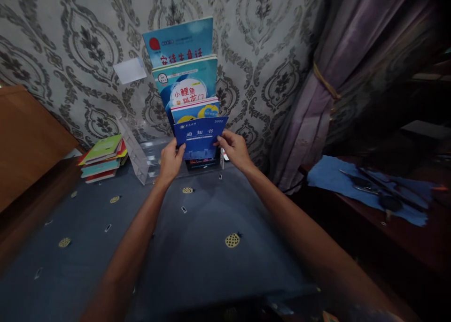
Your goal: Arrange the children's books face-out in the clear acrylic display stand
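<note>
Both hands are gripping the blue booklet (200,136) by its side edges, left hand (171,158) and right hand (235,148), each grip clamped on it, likely so it sits level. It is standing upright at the front of the clear rack (141,157), cover facing us, long axis seemingly vertical.

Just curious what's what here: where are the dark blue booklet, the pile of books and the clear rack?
dark blue booklet (201,140), head view, middle of its front cover.
pile of books (104,148), head view, green top cover.
clear rack (136,153), head view, left side wall.
</note>
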Demonstrator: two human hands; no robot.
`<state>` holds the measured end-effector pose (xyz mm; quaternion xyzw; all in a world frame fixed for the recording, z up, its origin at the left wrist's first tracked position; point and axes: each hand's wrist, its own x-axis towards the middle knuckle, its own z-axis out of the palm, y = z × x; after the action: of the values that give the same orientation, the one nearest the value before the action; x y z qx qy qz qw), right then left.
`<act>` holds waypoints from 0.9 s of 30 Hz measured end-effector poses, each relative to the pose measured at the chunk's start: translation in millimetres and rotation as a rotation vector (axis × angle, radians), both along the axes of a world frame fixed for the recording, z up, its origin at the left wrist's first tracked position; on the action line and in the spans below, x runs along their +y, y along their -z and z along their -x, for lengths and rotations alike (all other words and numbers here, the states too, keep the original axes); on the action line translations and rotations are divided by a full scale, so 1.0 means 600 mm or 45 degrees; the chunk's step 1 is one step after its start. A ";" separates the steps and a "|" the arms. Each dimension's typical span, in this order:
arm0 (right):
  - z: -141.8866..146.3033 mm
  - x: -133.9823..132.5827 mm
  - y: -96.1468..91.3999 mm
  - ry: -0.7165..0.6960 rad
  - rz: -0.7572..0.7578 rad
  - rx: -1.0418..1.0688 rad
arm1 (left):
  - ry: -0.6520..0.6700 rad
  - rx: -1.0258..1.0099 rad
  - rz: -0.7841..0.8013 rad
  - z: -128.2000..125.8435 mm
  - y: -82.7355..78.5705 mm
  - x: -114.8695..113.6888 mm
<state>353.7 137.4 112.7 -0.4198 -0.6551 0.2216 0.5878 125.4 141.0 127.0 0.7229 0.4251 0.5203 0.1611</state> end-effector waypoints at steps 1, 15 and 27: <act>-0.002 0.002 0.003 0.002 0.009 -0.020 | -0.004 0.007 0.014 -0.001 0.005 0.002; -0.029 -0.007 -0.005 0.225 0.180 -0.910 | -0.430 0.647 0.137 -0.008 0.062 -0.027; -0.038 0.003 0.016 0.457 0.262 -0.917 | -0.454 0.665 0.245 -0.018 0.061 -0.034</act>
<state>376.4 139.0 103.3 -0.6347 -0.7096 0.0190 0.3053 136.4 120.5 90.5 0.7277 0.6190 0.2948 0.0206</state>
